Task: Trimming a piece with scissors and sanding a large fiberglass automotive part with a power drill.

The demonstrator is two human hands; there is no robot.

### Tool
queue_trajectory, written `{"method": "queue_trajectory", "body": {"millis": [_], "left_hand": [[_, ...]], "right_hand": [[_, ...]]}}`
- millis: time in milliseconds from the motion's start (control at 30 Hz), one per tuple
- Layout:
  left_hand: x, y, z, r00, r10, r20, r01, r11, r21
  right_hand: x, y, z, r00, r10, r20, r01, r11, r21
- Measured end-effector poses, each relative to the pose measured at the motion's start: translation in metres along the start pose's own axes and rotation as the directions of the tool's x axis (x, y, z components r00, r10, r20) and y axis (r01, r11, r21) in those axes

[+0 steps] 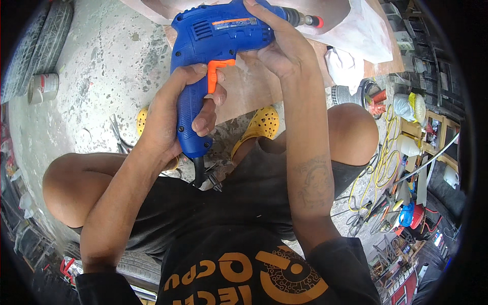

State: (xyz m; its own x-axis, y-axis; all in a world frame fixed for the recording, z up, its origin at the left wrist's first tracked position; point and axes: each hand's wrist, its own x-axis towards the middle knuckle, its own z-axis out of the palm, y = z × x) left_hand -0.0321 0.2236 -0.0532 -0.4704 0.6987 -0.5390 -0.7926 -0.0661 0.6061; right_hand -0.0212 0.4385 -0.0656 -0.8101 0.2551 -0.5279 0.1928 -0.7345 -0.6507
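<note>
A blue power drill (218,33) is raised before me, its front end pointing right. My left hand (163,112) is closed round its handle, with the fingers beside the orange trigger (212,76). Whether the trigger is pressed I cannot tell. Farther forward, my right hand (285,48) grips the drill's body just behind the chuck (292,17), thumb over the top. A red-tipped bit or socket (317,21) sticks out of the chuck. From the handle's base a black cord (199,170) runs down, and a metal chuck key (215,184) hangs next to it.
A brown board (254,94) lies beyond my knees, under a large whitish curved piece (368,33). A white cloth (344,68) rests at its right. Pliers (118,133), a paint can (44,87) and tyres (48,46) are left; a yellow cord (389,145) and clutter lie right.
</note>
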Motion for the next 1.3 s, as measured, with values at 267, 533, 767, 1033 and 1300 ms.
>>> {"method": "queue_trajectory", "body": {"millis": [267,533,767,1033,1300], "left_hand": [[0.005,-0.001,-0.002,1.0,0.002,0.01,-0.002,1.0,-0.007],[0.007,0.0,-0.002,1.0,0.003,0.017,-0.003,1.0,-0.022],[0.002,-0.001,-0.004,0.999,-0.032,0.0,0.032,0.998,-0.052],[0.005,-0.001,-0.006,0.999,-0.035,0.009,0.036,0.997,-0.061],[0.01,-0.002,-0.004,0.999,-0.039,0.015,0.04,0.995,-0.092]], "right_hand": [[0.008,-0.002,-0.009,0.979,0.024,0.201,-0.034,0.999,0.042],[0.011,0.001,0.0,0.999,-0.004,-0.048,0.004,1.0,0.003],[0.012,0.01,-0.002,0.996,-0.07,-0.064,0.074,0.996,0.057],[0.014,0.009,-0.007,0.999,-0.036,-0.004,0.036,0.999,-0.013],[0.009,0.001,-0.003,1.0,0.0,0.003,0.0,1.0,-0.012]]}}
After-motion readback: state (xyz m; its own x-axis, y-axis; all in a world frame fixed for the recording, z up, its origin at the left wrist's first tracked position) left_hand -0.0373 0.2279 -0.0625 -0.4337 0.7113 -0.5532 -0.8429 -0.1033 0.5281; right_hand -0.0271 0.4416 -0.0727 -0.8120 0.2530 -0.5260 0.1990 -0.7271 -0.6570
